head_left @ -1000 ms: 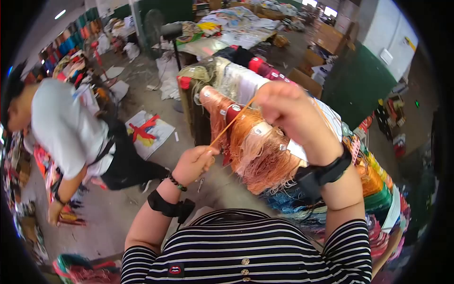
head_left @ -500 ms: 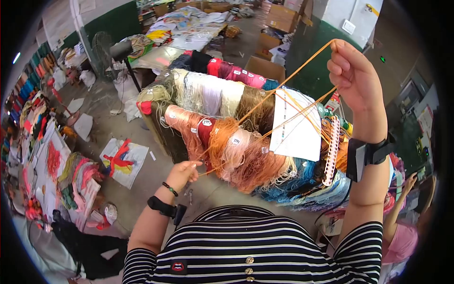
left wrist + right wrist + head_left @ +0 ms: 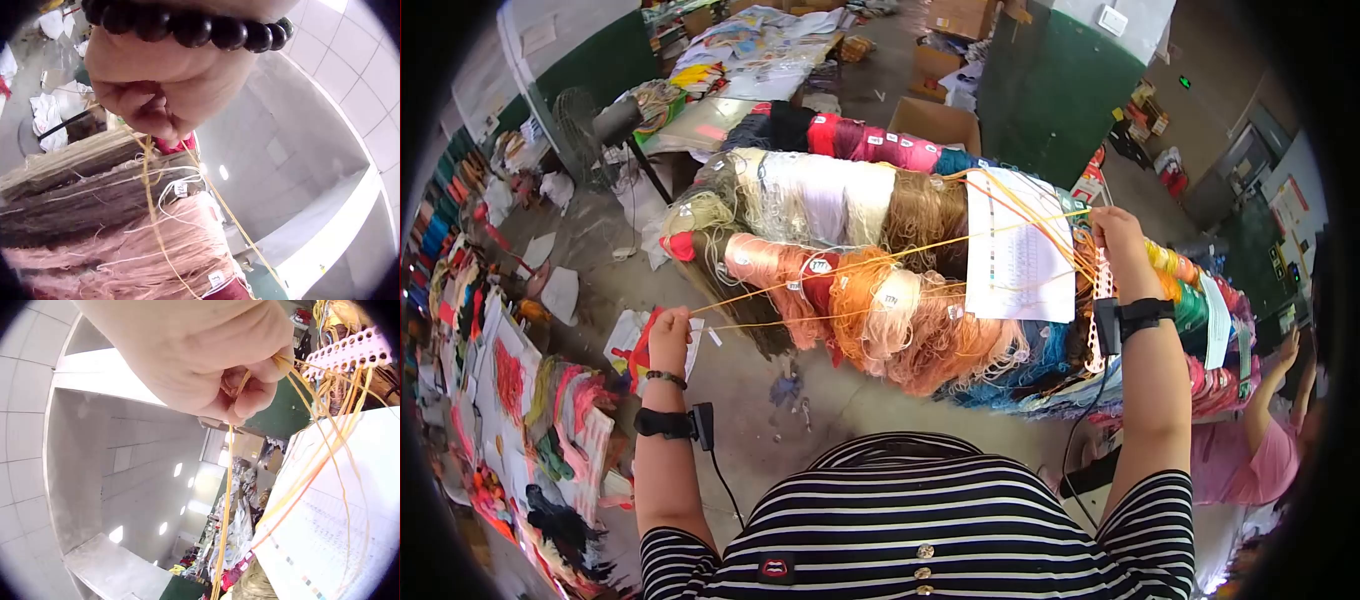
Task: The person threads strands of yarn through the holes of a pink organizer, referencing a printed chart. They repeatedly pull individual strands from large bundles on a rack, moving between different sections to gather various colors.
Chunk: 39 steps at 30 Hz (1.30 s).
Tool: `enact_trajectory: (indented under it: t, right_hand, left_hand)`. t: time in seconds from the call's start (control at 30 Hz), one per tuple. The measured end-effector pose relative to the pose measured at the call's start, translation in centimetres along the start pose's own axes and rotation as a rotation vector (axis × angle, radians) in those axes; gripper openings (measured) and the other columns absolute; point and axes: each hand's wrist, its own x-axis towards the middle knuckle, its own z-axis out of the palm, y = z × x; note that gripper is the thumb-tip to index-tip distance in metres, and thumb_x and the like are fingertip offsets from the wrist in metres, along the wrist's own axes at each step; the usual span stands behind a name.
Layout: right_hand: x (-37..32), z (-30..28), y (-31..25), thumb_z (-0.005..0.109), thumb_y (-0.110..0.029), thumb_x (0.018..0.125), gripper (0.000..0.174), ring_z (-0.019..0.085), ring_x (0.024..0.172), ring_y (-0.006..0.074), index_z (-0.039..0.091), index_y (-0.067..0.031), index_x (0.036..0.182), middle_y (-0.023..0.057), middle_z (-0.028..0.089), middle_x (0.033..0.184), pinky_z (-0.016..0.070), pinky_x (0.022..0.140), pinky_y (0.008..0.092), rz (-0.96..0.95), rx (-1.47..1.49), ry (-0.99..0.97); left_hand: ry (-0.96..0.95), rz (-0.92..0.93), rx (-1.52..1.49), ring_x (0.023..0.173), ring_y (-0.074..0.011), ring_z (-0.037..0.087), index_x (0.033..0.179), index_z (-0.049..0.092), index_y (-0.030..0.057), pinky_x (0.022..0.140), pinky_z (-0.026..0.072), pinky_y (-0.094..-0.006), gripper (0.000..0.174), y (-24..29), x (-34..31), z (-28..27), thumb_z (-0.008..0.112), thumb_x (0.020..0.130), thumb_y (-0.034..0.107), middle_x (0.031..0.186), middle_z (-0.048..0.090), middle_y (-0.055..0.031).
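Yellow-orange thread (image 3: 880, 258) runs taut from hand to hand across the front of a rack of thread skeins. At the left, my left hand (image 3: 670, 340) pinches one end; in the left wrist view its curled fingers (image 3: 159, 115) hold strands that hang down on both sides. My right hand (image 3: 1118, 238) grips the other end, beside a printed sheet (image 3: 1020, 245). More strands trail from the right fist (image 3: 244, 387) over that sheet towards a pink strip with holes (image 3: 350, 355). Below the thread hang peach, orange and dark red skeins (image 3: 865, 300) with number tags.
Blue skeins (image 3: 1050, 360) hang low at the rack's right. A fan (image 3: 578, 128) and a cloth-covered table (image 3: 750, 60) stand behind. An open cardboard box (image 3: 937, 122) is beyond the rack. Someone in a pink shirt (image 3: 1250, 465) is at right; thread bundles (image 3: 580, 410) lie at left.
My hands have moved apart: the left outward to the left and up, the right downward. The thread now stretches nearly level between them. The person in the light shirt has left view on the left.
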Motion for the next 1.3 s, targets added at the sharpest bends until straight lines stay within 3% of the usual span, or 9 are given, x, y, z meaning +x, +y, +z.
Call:
enact_trajectory:
  t: [0.2, 0.3, 0.57, 0.7, 0.83, 1.17, 1.2, 1.23, 1.3]
  right_hand:
    - [0.5, -1.2, 3.2, 0.062, -0.02, 0.087, 0.014, 0.041, 0.043, 0.0064, 0.063, -0.0084, 0.078, -0.0031, 0.05, 0.058, 0.0284, 0.038, 0.0239, 0.077, -0.095, 0.131]
    - [1.7, -3.3, 5.5, 0.061, -0.02, 0.088, 0.014, 0.042, 0.048, 0.0062, 0.062, -0.0086, 0.079, -0.0032, 0.051, 0.061, 0.0283, 0.04, 0.0233, 0.082, 0.035, 0.135]
    - [-4.3, -6.8, -4.2, 0.06, -0.019, 0.09, 0.011, 0.039, 0.048, 0.0021, 0.063, -0.0086, 0.087, -0.0058, 0.051, 0.064, 0.0219, 0.04, 0.0169, -0.012, 0.257, -0.026]
    - [-1.9, -7.2, -2.5, 0.061, -0.02, 0.09, 0.014, 0.039, 0.046, 0.003, 0.063, -0.0087, 0.082, -0.0059, 0.05, 0.061, 0.0232, 0.039, 0.0188, -0.005, 0.039, 0.056]
    - [0.7, -7.3, 2.7, 0.064, -0.023, 0.089, 0.016, 0.04, 0.048, 0.0033, 0.061, -0.0127, 0.078, -0.0065, 0.051, 0.063, 0.0261, 0.04, 0.0196, 0.133, 0.101, 0.112]
    - [-1.1, -7.1, 5.4, 0.065, -0.024, 0.085, 0.012, 0.042, 0.049, 0.0038, 0.062, -0.0152, 0.077, -0.0066, 0.053, 0.064, 0.0274, 0.042, 0.0211, 0.226, 0.099, 0.206]
    - [-1.8, -7.2, 4.7, 0.064, -0.023, 0.086, 0.011, 0.042, 0.05, 0.0037, 0.062, -0.0143, 0.08, -0.0066, 0.053, 0.064, 0.0267, 0.041, 0.0204, 0.235, 0.129, 0.181]
    - [-2.4, -6.7, 3.6, 0.064, -0.022, 0.087, 0.011, 0.043, 0.05, 0.0036, 0.062, -0.0134, 0.082, -0.0065, 0.053, 0.065, 0.0259, 0.041, 0.0197, 0.239, 0.166, 0.153]
    - [-3.1, -6.8, 2.0, 0.062, -0.021, 0.09, 0.011, 0.041, 0.051, 0.0026, 0.063, -0.0103, 0.089, -0.0063, 0.053, 0.066, 0.0242, 0.041, 0.0174, 0.202, 0.268, 0.096]
  left_hand:
    - [-0.092, -0.051, -0.127, 0.052, -0.0048, 0.043, 0.079, 0.059, 0.0064, 0.047, 0.0338, -0.022, 0.025, 3.7, 0.6, 3.1, 0.053, 0.098, 0.022, 0.063, 0.05, 0.0037]
    - [-0.14, 0.105, 0.147, 0.051, -0.0042, 0.041, 0.081, 0.058, 0.007, 0.046, 0.0318, -0.021, 0.024, 2.5, 2.8, 1.1, 0.053, 0.098, 0.023, 0.061, 0.048, 0.0043]
    - [-0.1, 0.109, -0.038, 0.046, -0.0036, 0.038, 0.089, 0.059, 0.0066, 0.042, 0.0301, -0.0194, 0.021, 5.7, 4.4, -0.9, 0.052, 0.099, 0.024, 0.059, 0.046, 0.0048]
    - [-0.112, 0.016, -0.081, 0.048, -0.0043, 0.042, 0.097, 0.062, 0.0048, 0.043, 0.034, -0.0202, 0.016, 8.2, 4.9, 3.7, 0.055, 0.097, 0.019, 0.061, 0.049, 0.0038]
    - [-0.221, 0.048, -0.129, 0.055, -0.0064, 0.056, 0.099, 0.061, 0.0045, 0.048, 0.0429, -0.0199, 0.015, 7.6, 4.5, 9.0, 0.055, 0.096, 0.017, 0.069, 0.06, 0.0]
    - [-0.51, 0.018, -0.125, 0.068, -0.0086, 0.063, 0.109, 0.058, 0.0033, 0.054, 0.0462, -0.0192, 0.016, 11.4, 1.8, 15.1, 0.055, 0.097, 0.014, 0.084, 0.066, -0.0039]
    - [-0.48, 0.074, -0.145, 0.068, -0.0103, 0.063, 0.115, 0.056, 0.0027, 0.058, 0.0488, -0.0201, 0.022, 10.7, 2.0, 15.4, 0.057, 0.095, 0.012, 0.092, 0.066, -0.0058]
    - [-0.386, 0.556, 0.001, 0.075, -0.0135, 0.064, 0.118, 0.057, 0.0022, 0.063, 0.0524, -0.0239, 0.026, 9.7, 2.7, 15.9, 0.06, 0.094, 0.01, 0.097, 0.065, -0.0075]
    - [-0.26, 0.606, 0.257, 0.085, -0.0189, 0.065, 0.113, 0.062, 0.0031, 0.071, 0.0534, -0.0271, 0.024, 13.5, 0.3, 16.0, 0.064, 0.09, 0.009, 0.098, 0.065, -0.009]
